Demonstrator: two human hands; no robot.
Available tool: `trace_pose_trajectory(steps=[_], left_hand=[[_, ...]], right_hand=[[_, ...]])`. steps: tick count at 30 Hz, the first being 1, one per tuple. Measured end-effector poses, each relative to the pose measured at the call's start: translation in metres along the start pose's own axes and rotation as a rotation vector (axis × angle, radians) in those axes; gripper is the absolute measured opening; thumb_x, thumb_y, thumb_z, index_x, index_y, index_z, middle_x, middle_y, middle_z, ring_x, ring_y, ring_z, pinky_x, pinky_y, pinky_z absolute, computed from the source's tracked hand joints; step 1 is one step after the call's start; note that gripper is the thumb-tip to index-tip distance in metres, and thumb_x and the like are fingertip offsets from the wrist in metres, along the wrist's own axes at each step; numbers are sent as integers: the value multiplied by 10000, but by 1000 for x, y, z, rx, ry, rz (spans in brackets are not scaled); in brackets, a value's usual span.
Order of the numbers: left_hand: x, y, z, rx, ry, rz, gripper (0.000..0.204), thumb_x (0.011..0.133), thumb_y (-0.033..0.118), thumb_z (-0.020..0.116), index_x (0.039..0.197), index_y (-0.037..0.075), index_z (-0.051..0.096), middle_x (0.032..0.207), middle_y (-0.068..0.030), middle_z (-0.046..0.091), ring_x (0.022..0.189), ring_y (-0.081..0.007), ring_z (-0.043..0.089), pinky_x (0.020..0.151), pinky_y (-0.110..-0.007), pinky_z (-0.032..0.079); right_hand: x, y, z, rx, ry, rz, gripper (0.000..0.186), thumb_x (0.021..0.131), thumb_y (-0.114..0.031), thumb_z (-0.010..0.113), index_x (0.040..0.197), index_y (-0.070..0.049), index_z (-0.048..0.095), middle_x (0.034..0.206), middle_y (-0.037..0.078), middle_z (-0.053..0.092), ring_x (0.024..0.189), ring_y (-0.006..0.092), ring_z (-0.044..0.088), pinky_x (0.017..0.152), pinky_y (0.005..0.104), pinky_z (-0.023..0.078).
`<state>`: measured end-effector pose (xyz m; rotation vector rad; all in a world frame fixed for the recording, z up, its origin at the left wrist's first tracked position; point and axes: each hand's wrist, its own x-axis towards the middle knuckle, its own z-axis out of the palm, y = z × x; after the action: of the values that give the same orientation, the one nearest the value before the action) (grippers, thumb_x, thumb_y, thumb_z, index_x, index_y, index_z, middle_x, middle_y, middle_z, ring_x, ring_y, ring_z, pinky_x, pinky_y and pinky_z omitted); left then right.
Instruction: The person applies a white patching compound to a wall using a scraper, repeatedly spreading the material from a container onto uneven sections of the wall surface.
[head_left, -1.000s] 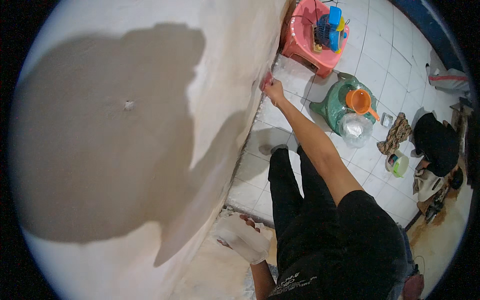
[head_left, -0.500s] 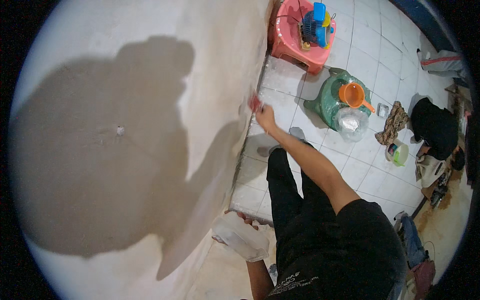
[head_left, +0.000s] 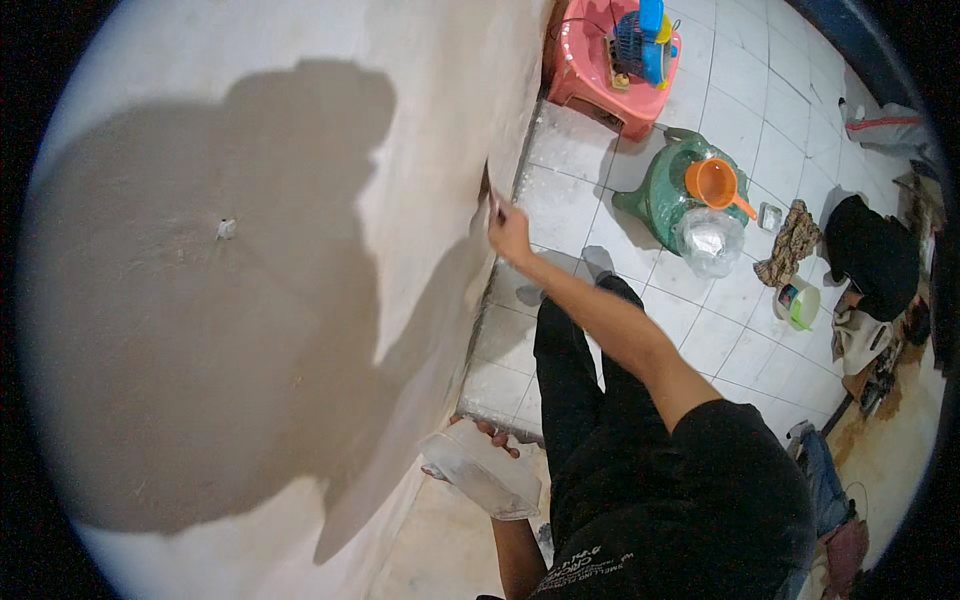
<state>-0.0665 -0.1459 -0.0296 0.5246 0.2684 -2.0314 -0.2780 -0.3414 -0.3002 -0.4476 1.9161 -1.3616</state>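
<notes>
My right hand [head_left: 511, 236] is closed around a small flat scraper [head_left: 494, 204], seen almost edge-on. The scraper's tip is at the pale plastered wall [head_left: 440, 130], low down near the floor, where a dark shadow meets it. Lower in the view, my left hand [head_left: 497, 436] grips a translucent plastic tub [head_left: 482, 475] from underneath, its fingertips curling over the far rim. Whitish residue coats the tub, and I cannot make out how full it is. A small white lump [head_left: 226, 230] sticks out of the wall inside my shadow.
A pink plastic stool [head_left: 585, 75] carries a blue fan [head_left: 645, 45]. Nearer stands a green stool [head_left: 655, 200] with an orange dipper [head_left: 712, 185] and a clear bag [head_left: 710, 243]. A brown rag [head_left: 790, 245], a small tub [head_left: 797, 304] and dark cloth [head_left: 868, 255] lie on the tiles [head_left: 680, 320].
My right hand has moved slightly left, onto the wall, and the scraper has turned from showing its red face to nearly edge-on. My left hand keeps the tub in about the same place.
</notes>
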Motion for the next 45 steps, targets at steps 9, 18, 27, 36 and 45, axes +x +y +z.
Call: trace_pose_trajectory(steps=[9, 18, 27, 36, 45], left_hand=[[-2, 7, 4, 15, 7, -7, 647, 913, 571, 511, 1445, 258, 314, 1337, -162, 429, 1155, -395, 473, 980, -605, 392], [-6, 10, -13, -35, 16, -5, 716, 887, 588, 544, 1454, 221, 306, 1347, -149, 422, 1164, -387, 464, 984, -575, 393], [-3, 17, -2, -39, -2, -11, 763, 852, 641, 554, 1447, 226, 315, 1320, -156, 430, 1154, -384, 471, 974, -582, 404], [-5, 22, -4, 29, 32, -31, 794, 827, 666, 567, 1444, 240, 305, 1303, -155, 431, 1146, -393, 474, 955, -586, 430], [-2, 33, -13, -46, 22, -59, 799, 829, 645, 586, 1455, 245, 293, 1351, -169, 408, 1181, -406, 449, 981, -607, 393]], right_hand=[[-104, 38, 4, 146, -39, 146, 334, 942, -99, 455, 1245, -25, 575, 1074, 258, 647, 979, 333, 660, 837, 365, 498], [26, 34, 15, 91, 118, -80, 292, 844, -37, 493, 1100, 45, 608, 777, 237, 622, 677, 300, 593, 647, 378, 473], [-98, 34, 3, 165, -15, -255, 283, 913, -93, 495, 1147, 22, 603, 748, 234, 607, 654, 251, 584, 630, 374, 464], [36, 49, -10, 27, 210, -73, 356, 808, 0, 467, 1131, 5, 614, 905, 292, 636, 896, 425, 637, 746, 447, 489], [-121, 40, 32, 34, 5, -219, 398, 887, -55, 483, 1280, -26, 541, 945, 284, 634, 887, 411, 648, 752, 475, 483]])
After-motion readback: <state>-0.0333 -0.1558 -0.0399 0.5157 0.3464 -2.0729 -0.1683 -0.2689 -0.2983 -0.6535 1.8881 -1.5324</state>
